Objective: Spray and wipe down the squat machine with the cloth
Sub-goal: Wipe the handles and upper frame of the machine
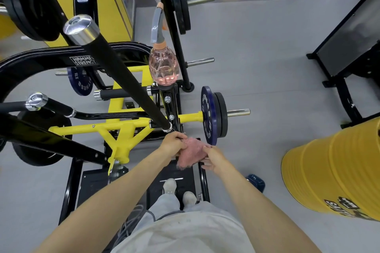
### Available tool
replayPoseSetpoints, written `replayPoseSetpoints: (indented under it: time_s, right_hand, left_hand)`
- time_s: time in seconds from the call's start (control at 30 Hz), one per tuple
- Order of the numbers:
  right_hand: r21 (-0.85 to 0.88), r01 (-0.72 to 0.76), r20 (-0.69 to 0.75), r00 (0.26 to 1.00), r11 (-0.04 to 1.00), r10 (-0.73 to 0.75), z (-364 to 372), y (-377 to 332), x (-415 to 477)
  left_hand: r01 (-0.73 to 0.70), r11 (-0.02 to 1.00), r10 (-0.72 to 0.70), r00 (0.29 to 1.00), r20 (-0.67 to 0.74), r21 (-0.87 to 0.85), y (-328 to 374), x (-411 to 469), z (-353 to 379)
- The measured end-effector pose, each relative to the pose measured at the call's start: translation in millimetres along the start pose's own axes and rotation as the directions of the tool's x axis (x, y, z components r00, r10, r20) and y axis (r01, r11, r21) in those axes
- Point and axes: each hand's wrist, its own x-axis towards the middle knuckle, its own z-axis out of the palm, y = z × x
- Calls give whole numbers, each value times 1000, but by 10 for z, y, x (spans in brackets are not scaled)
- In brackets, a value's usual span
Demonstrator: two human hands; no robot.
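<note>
Together, the left hand [173, 144] and right hand [213, 157] pinch opposite edges of the pink cloth [192, 152], fingers curled, cloth spanning between them.

One head-worn wide-angle view, tilted steeply down; squat machine [121, 127] close in front and below, floor [257, 68] beyond.

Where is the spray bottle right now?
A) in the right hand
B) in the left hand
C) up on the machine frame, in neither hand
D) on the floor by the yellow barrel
C: the spray bottle sits up on the machine frame, while the left hand and right hand both hold the pink cloth.
</note>
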Motion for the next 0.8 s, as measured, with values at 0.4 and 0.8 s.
replayPoseSetpoints:
  time_s: [0.4, 0.8]
  right_hand:
    - [15, -164, 59, 985, 986, 163, -81, 15, -88]
    - [555, -86, 224, 973, 827, -49, 64, -49, -153]
  left_hand:
    - [-164, 986, 160, 981, 106, 36, 216, -115, 37]
    - [162, 810, 2, 960, 280, -563, 144, -227, -165]
